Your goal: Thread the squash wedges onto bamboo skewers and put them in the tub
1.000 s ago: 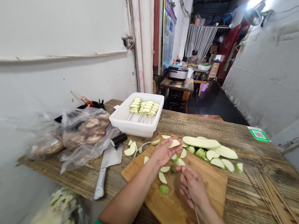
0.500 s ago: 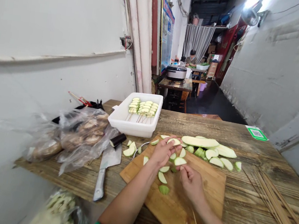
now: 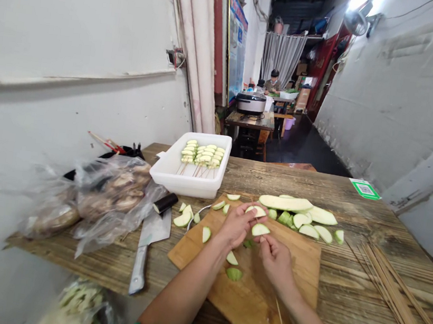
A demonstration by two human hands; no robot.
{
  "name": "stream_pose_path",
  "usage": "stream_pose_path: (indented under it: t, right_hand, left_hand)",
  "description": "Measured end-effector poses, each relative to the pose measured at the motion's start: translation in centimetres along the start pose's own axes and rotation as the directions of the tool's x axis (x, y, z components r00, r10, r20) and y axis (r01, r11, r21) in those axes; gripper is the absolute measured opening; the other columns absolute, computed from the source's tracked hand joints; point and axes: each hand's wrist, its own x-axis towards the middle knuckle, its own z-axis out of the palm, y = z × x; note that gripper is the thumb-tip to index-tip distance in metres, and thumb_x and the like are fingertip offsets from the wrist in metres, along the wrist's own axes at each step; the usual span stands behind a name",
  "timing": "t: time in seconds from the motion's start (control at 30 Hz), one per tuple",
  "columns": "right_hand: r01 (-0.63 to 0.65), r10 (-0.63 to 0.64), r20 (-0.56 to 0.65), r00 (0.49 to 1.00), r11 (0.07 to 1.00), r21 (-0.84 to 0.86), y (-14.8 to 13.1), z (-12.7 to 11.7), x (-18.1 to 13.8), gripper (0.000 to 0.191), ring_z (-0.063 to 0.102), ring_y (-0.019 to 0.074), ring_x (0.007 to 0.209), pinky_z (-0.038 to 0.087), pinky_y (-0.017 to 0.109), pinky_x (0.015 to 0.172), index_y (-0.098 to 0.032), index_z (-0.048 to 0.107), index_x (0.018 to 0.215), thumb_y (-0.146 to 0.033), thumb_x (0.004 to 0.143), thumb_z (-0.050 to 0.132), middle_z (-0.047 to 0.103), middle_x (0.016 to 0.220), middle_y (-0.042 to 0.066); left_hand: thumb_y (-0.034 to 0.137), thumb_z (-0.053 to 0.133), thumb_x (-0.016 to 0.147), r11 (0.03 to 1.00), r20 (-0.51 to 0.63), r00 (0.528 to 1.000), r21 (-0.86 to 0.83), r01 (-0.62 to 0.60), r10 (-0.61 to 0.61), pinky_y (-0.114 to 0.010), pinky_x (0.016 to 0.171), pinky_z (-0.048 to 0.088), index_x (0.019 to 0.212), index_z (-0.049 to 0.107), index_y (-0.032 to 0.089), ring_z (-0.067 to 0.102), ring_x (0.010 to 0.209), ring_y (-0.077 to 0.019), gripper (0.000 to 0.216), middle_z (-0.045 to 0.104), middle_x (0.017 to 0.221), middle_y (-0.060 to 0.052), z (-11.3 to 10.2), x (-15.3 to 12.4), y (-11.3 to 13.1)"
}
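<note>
Below the bench (image 3: 262,177), low left: one clear bag of pale florets (image 3: 82,304), blurred. Nearest on top: one cutting board (image 3: 262,302), wooden, set askew. Above it, two bare hands.

Item, right hand (image 3: 275,259): fingers pinched on one thin skewer (image 3: 279,314) just under the lower slice (image 3: 260,230); the skewer's tail shows beneath the palm. Item, lower slice: half-round, pale flesh, green rim, held clear of the board. Item, left hand (image 3: 235,227): fingers grasping the upper slice (image 3: 257,211), just beyond. A fine line of skewer shows between the slices; whether the tip has entered the upper one, I cannot tell.

Handling, my estimate: slices light, moist, slippery, firm at the skin, apt to split near a thin edge. I would hold each by its rim, fingertips clear of the point. Skewer light and stiff, liable to snap if bent; best gripped close behind the slice.

Also listed: loose slices (image 3: 206,234) about the board; cleaver (image 3: 154,233), flat, to its left; spare skewers (image 3: 394,297), bundled, at right. Farther: heaped slices (image 3: 323,234) past the board; dark vegetable stub (image 3: 165,203) by the cleaver; white tray (image 3: 185,185) bearing loaded skewers (image 3: 209,156).

Farthest: one appliance (image 3: 250,104); one person (image 3: 272,85) at the back.
</note>
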Motion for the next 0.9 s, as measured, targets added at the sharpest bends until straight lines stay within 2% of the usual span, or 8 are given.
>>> stream_pose_path:
  t: [0.2,0.33,0.47,0.57,0.7,0.9]
  right_hand:
    - [0.02,-0.02,-0.011,1.0,1.0,-0.004,-0.2,-0.2,0.1,0.029,0.037,0.0104,0.044,0.026,0.02,0.042,-0.013,0.059,0.072,-0.033,0.081,0.039,0.043,0.048,-0.003]
    - [0.029,-0.029,-0.021,0.999,1.0,-0.013,-0.3,-0.2,0.1,0.029,0.038,0.0104,0.045,0.027,0.02,0.043,-0.013,0.058,0.073,-0.031,0.081,0.038,0.047,0.051,-0.002]
    - [0.046,-0.047,-0.029,0.998,0.998,-0.038,-0.1,-0.1,0.3,0.029,0.041,0.0118,0.046,0.028,0.02,0.044,-0.013,0.059,0.072,-0.031,0.081,0.038,0.046,0.049,-0.002]
    - [0.056,-0.057,-0.01,0.998,0.998,-0.041,-0.1,-0.1,0.3,0.03,0.043,0.0129,0.047,0.029,0.02,0.044,-0.013,0.06,0.073,-0.031,0.081,0.038,0.044,0.047,-0.002]
    - [0.058,-0.057,0.021,0.998,0.998,-0.039,-0.3,-0.2,0.0,0.03,0.045,0.0129,0.048,0.029,0.02,0.044,-0.014,0.06,0.072,-0.032,0.081,0.039,0.05,0.051,-0.001]
    - [0.024,-0.024,0.098,0.995,1.0,0.002,-0.6,-0.2,-0.3,0.031,0.041,0.0116,0.047,0.03,0.021,0.045,-0.014,0.062,0.073,-0.033,0.08,0.04,0.048,0.051,-0.001]
  left_hand:
    - [0.015,0.059,0.074,0.998,0.026,1.0,-0.057,0.018,-0.017,-0.037,0.096,0.037,0.093,0.058,0.01,0.059,0.095,-0.0192,0.02,0.063,0.095,-0.011,0.0,0.0,0.0]
    - [0.023,0.052,0.079,0.99,0.032,0.999,-0.132,0.044,-0.04,-0.04,0.094,0.039,0.092,0.058,0.008,0.058,0.098,-0.0227,0.02,0.063,0.097,-0.015,0.1,0.0,0.4]
    - [0.013,0.057,0.075,0.994,0.014,1.0,-0.103,0.026,-0.025,-0.036,0.095,0.039,0.096,0.056,0.009,0.058,0.098,-0.021,0.022,0.064,0.097,-0.013,0.2,0.0,0.4]
    - [0.009,0.057,0.074,0.994,-0.01,0.999,-0.104,0.043,-0.044,-0.035,0.094,0.04,0.096,0.056,0.008,0.058,0.098,-0.0209,0.022,0.064,0.094,-0.013,-0.1,0.1,0.3]
    - [0.008,0.053,0.076,0.984,-0.023,0.995,-0.157,0.088,-0.093,-0.034,0.093,0.041,0.092,0.057,0.007,0.058,0.098,-0.0211,0.017,0.064,0.095,-0.015,-1.0,0.6,0.7]
    - [0.008,0.051,0.077,0.983,-0.067,0.997,-0.182,0.01,-0.022,-0.035,0.095,0.04,0.091,0.058,0.006,0.055,0.104,-0.0216,0.015,0.061,0.102,-0.016,-2.0,0.9,2.3]
